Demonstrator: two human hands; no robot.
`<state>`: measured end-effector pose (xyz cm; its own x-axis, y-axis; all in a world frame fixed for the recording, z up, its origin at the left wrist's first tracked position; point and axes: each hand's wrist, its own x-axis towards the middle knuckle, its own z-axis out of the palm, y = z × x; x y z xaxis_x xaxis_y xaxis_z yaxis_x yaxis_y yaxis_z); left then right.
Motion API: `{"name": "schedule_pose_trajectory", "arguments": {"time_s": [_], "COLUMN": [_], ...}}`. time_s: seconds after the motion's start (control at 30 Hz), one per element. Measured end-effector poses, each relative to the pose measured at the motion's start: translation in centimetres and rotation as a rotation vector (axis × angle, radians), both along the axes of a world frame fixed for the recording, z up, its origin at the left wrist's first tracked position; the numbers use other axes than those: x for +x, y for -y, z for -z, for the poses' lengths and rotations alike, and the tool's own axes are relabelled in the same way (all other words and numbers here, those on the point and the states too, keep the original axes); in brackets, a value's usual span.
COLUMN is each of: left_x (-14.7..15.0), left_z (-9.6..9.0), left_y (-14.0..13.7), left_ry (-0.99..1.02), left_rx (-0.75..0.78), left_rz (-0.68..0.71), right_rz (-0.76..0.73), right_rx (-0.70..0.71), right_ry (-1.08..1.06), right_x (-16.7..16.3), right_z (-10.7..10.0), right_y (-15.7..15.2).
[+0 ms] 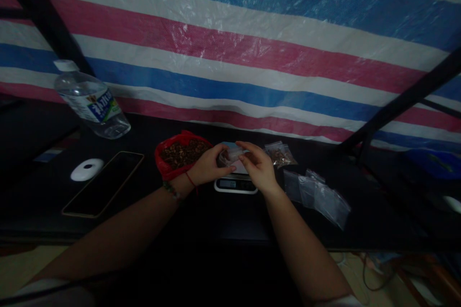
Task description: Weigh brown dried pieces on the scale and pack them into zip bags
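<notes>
Both hands, left hand (209, 165) and right hand (257, 168), pinch a small clear bag (232, 156) above the scale (236, 184). A red bag of brown bits (182, 153) sits just left on the counter (201, 220)

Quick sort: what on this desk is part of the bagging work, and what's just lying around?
In use:
left hand and right hand, both on a small clear bag
scale under the hands
red bag of brown bits
filled bag
empty clear bags

Lying about:
water bottle
phone
white round object
</notes>
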<state>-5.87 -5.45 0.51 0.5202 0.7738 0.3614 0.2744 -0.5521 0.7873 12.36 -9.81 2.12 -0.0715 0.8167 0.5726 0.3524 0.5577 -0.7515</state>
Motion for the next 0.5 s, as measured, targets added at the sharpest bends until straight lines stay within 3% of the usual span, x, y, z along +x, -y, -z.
{"name": "schedule_pose_trajectory", "arguments": {"time_s": [0.23,0.4,0.5], "left_x": [0.0,-0.2,-0.2], "left_z": [-0.3,0.0,0.2], "left_y": [0.0,-0.5,-0.8], "left_ry": [0.088,0.183,0.292], "left_rx": [0.011,-0.031,-0.125], "left_rz": [-0.119,-0.146,-0.137], "right_rz": [-0.008,-0.016,0.071], "right_rx": [-0.031,-0.108,-0.088], "right_ry": [-0.118,0.000,0.097], "right_x": [-0.1,0.0,0.5], "right_z": [0.3,0.8,1.5], "right_y": [-0.3,-0.8,-1.6]}}
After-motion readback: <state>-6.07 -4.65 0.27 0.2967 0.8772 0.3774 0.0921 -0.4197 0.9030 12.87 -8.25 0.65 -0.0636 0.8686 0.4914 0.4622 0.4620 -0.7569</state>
